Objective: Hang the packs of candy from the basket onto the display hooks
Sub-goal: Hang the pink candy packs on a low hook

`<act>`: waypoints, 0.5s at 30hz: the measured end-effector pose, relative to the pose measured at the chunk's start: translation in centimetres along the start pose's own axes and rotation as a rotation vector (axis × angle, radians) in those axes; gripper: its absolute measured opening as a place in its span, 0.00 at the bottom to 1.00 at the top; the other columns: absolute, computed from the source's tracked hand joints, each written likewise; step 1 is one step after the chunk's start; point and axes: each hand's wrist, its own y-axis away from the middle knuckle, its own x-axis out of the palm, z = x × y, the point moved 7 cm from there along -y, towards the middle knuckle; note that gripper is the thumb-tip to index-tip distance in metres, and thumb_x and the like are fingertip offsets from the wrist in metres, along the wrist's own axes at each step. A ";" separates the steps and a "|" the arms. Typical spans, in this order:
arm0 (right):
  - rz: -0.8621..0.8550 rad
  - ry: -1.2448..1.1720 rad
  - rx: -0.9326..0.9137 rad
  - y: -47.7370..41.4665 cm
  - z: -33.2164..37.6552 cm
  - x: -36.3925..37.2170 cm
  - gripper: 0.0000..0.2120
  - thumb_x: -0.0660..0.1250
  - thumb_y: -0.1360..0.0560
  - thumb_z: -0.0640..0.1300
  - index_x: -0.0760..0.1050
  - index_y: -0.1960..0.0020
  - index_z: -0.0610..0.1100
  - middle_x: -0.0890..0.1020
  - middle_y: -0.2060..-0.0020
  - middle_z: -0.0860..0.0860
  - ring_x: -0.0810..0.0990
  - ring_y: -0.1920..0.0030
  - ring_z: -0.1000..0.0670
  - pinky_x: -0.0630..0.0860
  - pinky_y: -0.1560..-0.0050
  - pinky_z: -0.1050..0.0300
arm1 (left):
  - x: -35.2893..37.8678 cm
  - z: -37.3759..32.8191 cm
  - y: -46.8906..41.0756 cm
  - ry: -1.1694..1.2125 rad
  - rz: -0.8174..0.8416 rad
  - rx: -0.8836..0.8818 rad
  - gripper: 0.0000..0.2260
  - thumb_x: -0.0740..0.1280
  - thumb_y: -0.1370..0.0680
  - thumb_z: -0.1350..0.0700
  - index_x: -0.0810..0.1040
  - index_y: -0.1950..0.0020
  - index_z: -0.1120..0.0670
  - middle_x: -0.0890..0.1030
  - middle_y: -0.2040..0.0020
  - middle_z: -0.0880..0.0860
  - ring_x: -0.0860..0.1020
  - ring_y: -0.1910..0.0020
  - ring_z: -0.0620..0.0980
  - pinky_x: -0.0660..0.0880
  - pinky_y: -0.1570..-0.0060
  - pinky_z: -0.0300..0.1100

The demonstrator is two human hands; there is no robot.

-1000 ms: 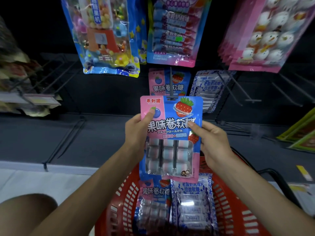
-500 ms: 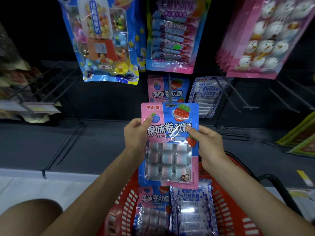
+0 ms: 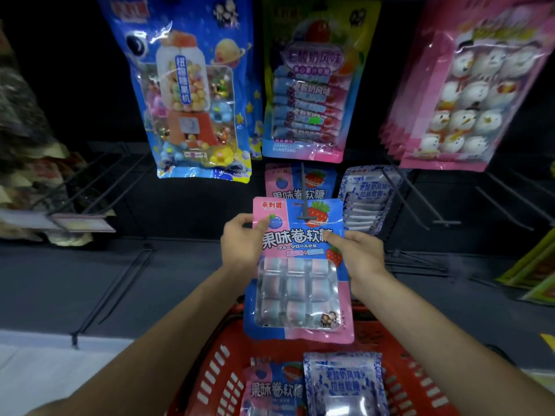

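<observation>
— Hands?
— Both engaged: left hand [image 3: 243, 238] and right hand [image 3: 357, 256] pinch the candy pack [image 3: 297, 283] between them, long axis upright.
— Target?
— The display hook [image 3: 304, 202] ends just above both hands, at the pack's top; threading unconfirmed.

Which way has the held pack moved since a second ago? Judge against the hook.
Yes, upward: the hook tip now sits further below the top edge of the held pack, and less of the hung pack behind shows.

My view is dim, the wall [image 3: 195, 211] behind almost black. Glare streaks the shiny blue bag [image 3: 192, 94] at upper left. Edges bend and smear, worst at far left.
</observation>
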 end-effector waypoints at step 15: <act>-0.096 0.070 -0.065 -7.3 1.3 2.3 0.16 0.81 0.28 0.45 0.79 0.59 0.36 0.80 0.67 0.44 0.78 0.75 0.56 0.78 0.59 0.56 | 3.5 1.0 -8.4 -0.012 0.022 -0.022 0.12 0.74 0.21 0.46 0.80 0.57 0.54 0.83 0.66 0.56 0.74 0.76 0.52 0.72 0.74 0.42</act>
